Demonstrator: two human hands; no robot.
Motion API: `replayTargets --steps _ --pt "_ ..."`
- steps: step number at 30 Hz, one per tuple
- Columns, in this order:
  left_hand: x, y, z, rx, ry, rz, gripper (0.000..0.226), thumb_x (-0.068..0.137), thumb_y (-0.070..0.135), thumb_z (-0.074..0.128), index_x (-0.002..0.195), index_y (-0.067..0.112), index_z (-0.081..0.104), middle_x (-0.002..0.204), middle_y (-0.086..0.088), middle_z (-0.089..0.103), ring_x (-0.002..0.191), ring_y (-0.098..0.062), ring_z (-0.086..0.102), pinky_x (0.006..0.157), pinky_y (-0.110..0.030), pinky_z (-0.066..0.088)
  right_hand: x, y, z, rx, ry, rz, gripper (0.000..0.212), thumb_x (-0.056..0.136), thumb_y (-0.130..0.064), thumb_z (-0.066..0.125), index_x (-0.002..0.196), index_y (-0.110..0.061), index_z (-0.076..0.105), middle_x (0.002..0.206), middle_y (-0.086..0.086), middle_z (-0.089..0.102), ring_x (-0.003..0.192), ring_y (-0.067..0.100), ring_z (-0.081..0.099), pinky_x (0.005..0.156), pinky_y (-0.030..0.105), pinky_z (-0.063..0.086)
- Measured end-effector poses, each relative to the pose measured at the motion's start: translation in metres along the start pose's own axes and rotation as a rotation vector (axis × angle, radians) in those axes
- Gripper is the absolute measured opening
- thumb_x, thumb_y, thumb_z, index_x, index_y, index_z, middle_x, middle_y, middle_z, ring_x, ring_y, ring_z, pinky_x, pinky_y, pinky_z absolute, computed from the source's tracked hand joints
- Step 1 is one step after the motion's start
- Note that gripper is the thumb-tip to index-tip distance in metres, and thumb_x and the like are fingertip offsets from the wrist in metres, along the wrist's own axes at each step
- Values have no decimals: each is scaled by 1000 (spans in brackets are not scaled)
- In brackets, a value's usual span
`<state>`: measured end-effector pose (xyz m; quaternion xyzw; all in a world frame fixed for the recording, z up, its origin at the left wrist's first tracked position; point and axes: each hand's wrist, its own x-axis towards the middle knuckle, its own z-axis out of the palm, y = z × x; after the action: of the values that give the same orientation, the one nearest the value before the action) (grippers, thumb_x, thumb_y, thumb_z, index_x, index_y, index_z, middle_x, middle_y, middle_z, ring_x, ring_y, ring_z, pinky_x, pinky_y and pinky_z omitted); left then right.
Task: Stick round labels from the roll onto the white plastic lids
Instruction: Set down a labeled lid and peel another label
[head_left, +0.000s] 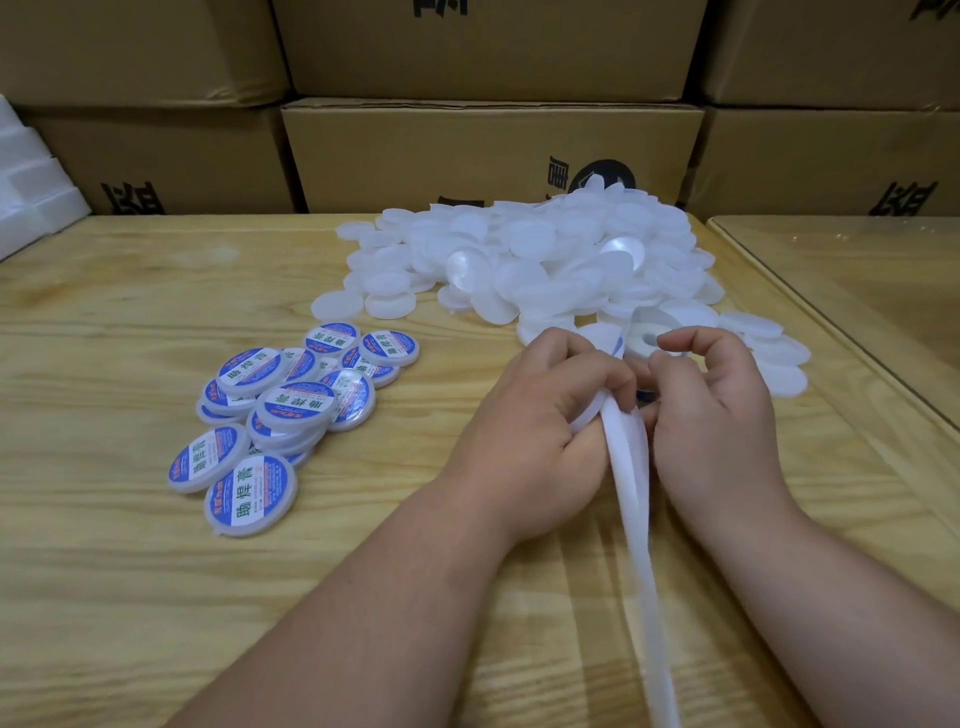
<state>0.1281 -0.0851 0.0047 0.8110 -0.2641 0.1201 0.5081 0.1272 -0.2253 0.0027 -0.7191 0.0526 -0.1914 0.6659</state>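
Note:
A big heap of plain white plastic lids (540, 260) lies at the back middle of the wooden table (156, 597). A smaller pile of lids with blue and white round labels (275, 410) sits to the left. The label roll (657, 335) lies just beyond my hands. My left hand (535, 447) grips a white lid and the white backing strip (641, 545), which trails toward me. My right hand (711, 415) has its fingers curled at the strip next to the roll, pinching at a blue-edged label that is mostly hidden.
Stacked cardboard boxes (488, 150) wall off the back of the table. White foam blocks (31, 192) stand at the far left. A second table with a glass top (857, 270) adjoins on the right.

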Motion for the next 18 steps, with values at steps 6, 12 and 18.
replayTargets --steps 6,12,18 --pt "-2 4 1 -33 10 58 10 83 15 64 86 21 71 97 8 50 93 -18 55 84 -33 48 2 1 0 -64 62 15 13 82 -24 57 93 -31 56 76 12 70 73 26 65 75 50 55" --pt "-3 6 1 -27 -34 142 13 79 3 67 85 13 73 94 1 51 87 -22 54 78 -42 48 6 3 0 -90 76 22 18 74 -27 50 91 -25 58 57 -17 60 55 5 55 63 34 44" --pt "-4 8 2 -43 -49 162 15 80 2 66 87 12 74 93 0 52 87 -20 55 78 -43 48 7 1 -4 -51 42 58 11 86 -28 51 89 -23 61 51 -15 56 49 2 52 57 29 43"
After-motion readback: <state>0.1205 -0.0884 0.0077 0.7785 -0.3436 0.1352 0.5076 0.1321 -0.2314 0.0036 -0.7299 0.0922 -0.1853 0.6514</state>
